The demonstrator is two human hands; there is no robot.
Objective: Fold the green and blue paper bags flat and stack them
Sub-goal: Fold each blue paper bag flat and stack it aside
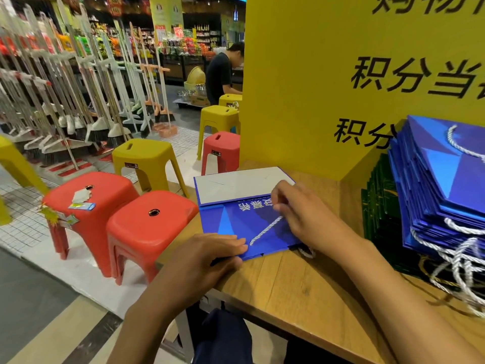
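A blue paper bag (pixel 236 222) lies flat on the wooden table (pixel 301 290), its white base panel (pixel 236 186) turned up at the far side. My left hand (pixel 210 254) presses its straight fingers on the bag's near left edge. My right hand (pixel 301 214) rests on the bag's right part, its fingers pinching the white rope handle (pixel 265 231). At the right stands a stack of folded blue bags (pixel 443 185) on top of dark green bags (pixel 378 203).
A tall yellow sign board (pixel 341 74) stands behind the table. Red stools (pixel 147 227) and yellow stools (pixel 144 156) crowd the floor left of the table. Brooms (pixel 78 101) hang at the far left. A person (pixel 223 72) stands farther back.
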